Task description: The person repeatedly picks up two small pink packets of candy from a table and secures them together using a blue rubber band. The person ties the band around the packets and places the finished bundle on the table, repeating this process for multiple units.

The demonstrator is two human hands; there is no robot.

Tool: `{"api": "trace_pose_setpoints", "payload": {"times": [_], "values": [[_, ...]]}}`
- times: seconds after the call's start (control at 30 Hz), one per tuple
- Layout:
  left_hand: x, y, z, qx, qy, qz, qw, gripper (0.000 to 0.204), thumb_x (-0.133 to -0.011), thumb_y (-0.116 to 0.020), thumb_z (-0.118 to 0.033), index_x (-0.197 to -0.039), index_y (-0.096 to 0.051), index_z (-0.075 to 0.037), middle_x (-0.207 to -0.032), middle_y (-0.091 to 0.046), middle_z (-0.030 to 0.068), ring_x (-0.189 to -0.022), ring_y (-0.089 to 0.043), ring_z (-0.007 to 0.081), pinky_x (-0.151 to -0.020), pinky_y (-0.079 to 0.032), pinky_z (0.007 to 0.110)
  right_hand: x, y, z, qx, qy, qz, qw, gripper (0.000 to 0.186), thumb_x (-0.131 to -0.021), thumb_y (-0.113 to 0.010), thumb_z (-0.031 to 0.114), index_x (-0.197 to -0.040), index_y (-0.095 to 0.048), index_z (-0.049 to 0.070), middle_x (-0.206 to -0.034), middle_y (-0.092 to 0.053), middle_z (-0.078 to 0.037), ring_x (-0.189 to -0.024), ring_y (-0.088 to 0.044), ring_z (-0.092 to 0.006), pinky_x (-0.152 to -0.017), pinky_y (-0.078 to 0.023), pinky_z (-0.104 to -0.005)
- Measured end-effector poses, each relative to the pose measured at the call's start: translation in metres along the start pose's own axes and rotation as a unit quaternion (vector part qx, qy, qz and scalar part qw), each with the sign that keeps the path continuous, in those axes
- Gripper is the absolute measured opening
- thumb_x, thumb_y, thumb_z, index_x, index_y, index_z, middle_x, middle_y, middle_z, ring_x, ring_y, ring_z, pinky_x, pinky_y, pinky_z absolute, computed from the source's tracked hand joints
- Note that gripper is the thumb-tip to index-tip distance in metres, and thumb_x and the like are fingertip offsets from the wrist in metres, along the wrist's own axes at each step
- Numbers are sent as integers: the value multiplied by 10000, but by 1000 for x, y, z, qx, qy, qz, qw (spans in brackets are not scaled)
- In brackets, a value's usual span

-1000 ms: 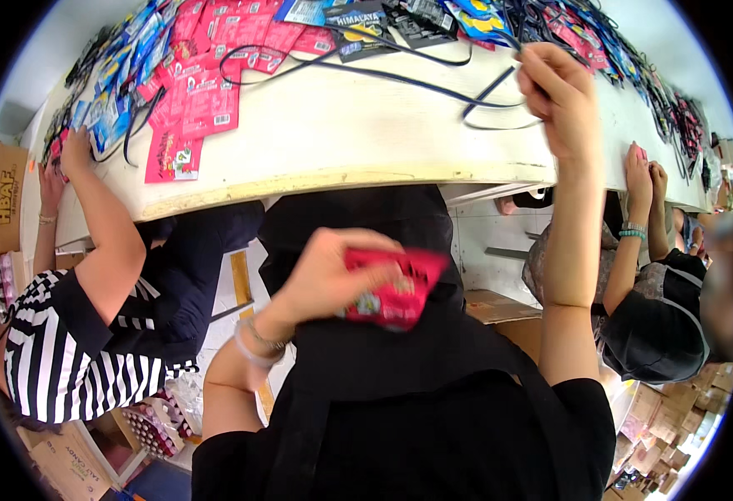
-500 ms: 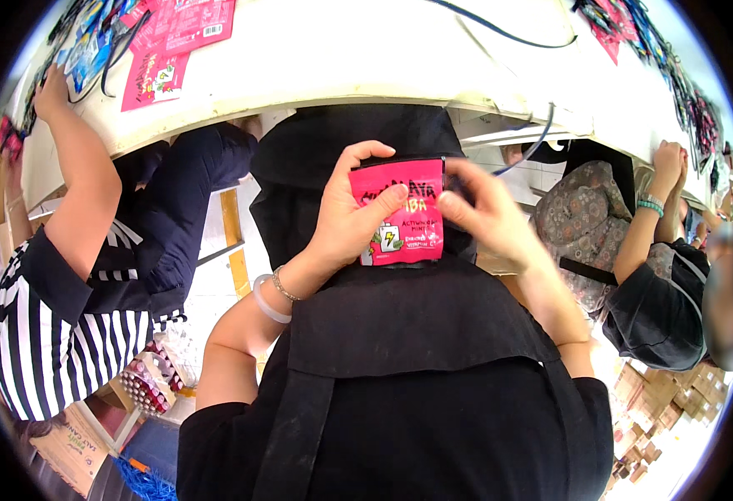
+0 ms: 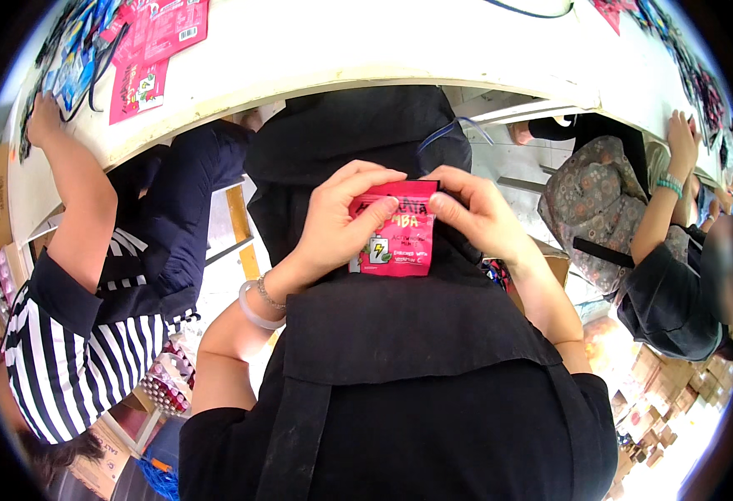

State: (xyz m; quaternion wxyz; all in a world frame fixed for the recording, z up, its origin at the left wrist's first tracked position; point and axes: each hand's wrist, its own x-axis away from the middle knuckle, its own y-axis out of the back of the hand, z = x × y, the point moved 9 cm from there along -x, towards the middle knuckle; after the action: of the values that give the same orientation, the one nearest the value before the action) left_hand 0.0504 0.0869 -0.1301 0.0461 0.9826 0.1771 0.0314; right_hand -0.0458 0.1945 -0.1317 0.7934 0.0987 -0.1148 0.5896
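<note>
Above my lap, in front of my black apron [image 3: 417,334], a pink printed pouch [image 3: 400,250] is held upright between both hands. My left hand [image 3: 346,213] grips its left side, thumb across the front and fingers behind the top edge. At the upper right corner, my right hand [image 3: 471,209] pinches the pouch with the thumb in front and fingers behind. A black strip shows along the pouch's top edge between the hands. Just beyond my right hand, a thin dark strap [image 3: 450,129] curves over the black cloth; where its near end goes is hidden.
The white table [image 3: 316,50] runs across the far side. Pink pouches [image 3: 162,37] and blue packets [image 3: 74,71] lie at its left. A person in a striped top [image 3: 74,359] sits at left, another in black [image 3: 667,292] at right. Cartons [image 3: 667,392] stand at lower right.
My right fingers have come in from beside the pouch and closed on its top right corner. The pouch has shifted slightly left and down, and the strap now lies farther left.
</note>
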Motion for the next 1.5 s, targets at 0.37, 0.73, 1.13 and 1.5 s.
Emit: {"api": "trace_pose_setpoints", "payload": {"times": [0.37,0.73,1.13,1.5], "values": [[3,-12,24,163,151,1,975,422,-814,-644,-17,-1225,-547,-8,-951,-645,69,-879,-616,115,-782,-500,249,-19,19,59,171,163,-203,950,317,-869,-517,-39,-1155,-604,66,-818,-658,-87,-695,-639,-178,-608,-492,-295],[17,-21,45,200,176,-82,960,366,-861,-686,-136,-1135,-520,42,-975,-642,90,-909,-610,113,-790,-503,269,-12,-3,19,247,79,-124,958,135,-893,-575,95,-821,-603,-16,-648,-552,-183,-565,-561,-258,-545,-433,-330],[7,-10,13,255,94,-116,955,306,-892,-641,-82,-1138,-480,2,-1011,-631,81,-914,-600,114,-816,-492,272,-5,-29,-20,-137,-94,-18,986,507,-715,-822,102,-1126,-557,-35,-945,-676,-73,-861,-634,-110,-767,-517,-272],[-21,1,18,385,100,-28,917,633,-1000,-205,-528,-1237,-482,-11,-1209,-564,153,-1186,-495,233,-998,-410,399,-4,-30,-18,-254,-121,0,960,331,-716,-805,57,-1008,-663,-5,-905,-696,-58,-797,-633,-96,-741,-515,-255]]}}
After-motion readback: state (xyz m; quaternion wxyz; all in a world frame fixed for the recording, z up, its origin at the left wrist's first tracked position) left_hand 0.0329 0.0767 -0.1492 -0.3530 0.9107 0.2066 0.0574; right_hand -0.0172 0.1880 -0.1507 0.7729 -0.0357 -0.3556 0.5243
